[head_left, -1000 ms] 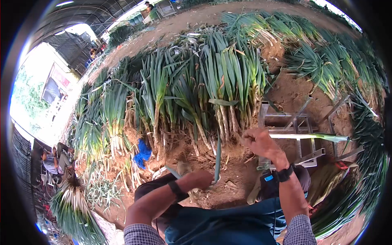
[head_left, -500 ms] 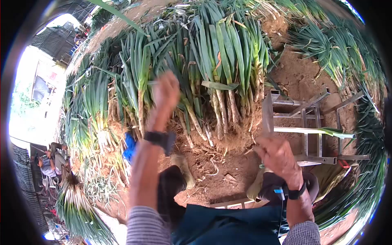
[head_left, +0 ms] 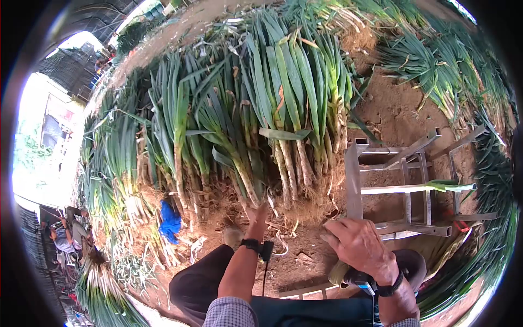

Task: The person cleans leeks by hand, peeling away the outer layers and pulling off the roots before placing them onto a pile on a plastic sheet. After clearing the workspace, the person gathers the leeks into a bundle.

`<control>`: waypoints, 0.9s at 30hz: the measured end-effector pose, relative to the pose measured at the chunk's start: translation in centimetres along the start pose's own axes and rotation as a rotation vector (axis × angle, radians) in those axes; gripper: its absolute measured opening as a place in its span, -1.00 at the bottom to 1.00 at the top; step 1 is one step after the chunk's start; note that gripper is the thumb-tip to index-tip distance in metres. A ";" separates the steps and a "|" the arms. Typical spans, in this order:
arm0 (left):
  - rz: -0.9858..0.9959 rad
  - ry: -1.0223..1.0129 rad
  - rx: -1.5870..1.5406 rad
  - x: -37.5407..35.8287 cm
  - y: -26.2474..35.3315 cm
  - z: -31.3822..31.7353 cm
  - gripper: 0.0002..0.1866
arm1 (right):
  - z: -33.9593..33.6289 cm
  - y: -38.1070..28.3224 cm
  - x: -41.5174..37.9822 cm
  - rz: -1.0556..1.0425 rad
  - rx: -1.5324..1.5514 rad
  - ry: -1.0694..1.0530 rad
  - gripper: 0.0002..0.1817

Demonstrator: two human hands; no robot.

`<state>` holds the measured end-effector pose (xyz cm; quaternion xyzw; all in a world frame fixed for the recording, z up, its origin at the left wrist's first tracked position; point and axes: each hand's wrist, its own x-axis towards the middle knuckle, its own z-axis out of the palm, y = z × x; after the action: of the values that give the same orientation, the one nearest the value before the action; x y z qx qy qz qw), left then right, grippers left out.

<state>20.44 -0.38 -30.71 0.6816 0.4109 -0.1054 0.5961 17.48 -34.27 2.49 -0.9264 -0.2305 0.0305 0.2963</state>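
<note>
My left hand [head_left: 257,216] is low in front of the pile, its fingers closed at the root end of a leek [head_left: 243,175]. That leek leans against the others, its green leaves pointing up and away. The fingertips are partly hidden. To the right, my right hand [head_left: 360,246] is raised above my knee with its fingers curled in. Whatever it may hold cannot be made out. Close to that hand is a metal frame [head_left: 354,182], across which lies one trimmed leek [head_left: 392,189] with a pale stalk.
A thick row of leeks [head_left: 174,109] with roots stands ahead. More leeks [head_left: 441,71] lie at the far right, and a bundle [head_left: 109,291] sits at lower left. A blue cloth-like thing [head_left: 169,220] lies among the roots. Another person [head_left: 65,234] sits at far left.
My left hand has come down and right from in front of the leaves to a leek's root end. My right hand has lowered slightly. The trimmed leek still lies across the frame.
</note>
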 end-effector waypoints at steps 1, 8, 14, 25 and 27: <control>0.029 -0.043 -0.105 -0.5 0.9 -0.6 -0.78 | -0.1 -0.3 -0.1 0.003 -0.017 0.010 -0.81; 0.306 -0.184 -0.357 -12.9 16.4 -5.7 -0.84 | 1.5 -2.1 -1.4 -0.165 0.086 0.096 -0.80; 0.633 -0.273 -0.352 -31.4 21.5 -9.2 -0.87 | 3.6 -4.2 1.0 -0.069 0.551 0.006 -0.72; 0.559 -0.503 0.046 -34.2 2.1 -10.9 -0.86 | 11.7 -7.4 6.8 0.241 1.442 0.274 -0.50; 0.411 -0.477 0.157 -32.7 4.4 -11.1 -0.83 | 13.2 -6.6 7.7 0.168 1.359 0.299 -0.55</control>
<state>-1.34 -4.36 -3.80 0.7502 0.1039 -0.1711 0.6302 19.07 -19.05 -4.06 -0.5451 -0.0447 0.0632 0.8348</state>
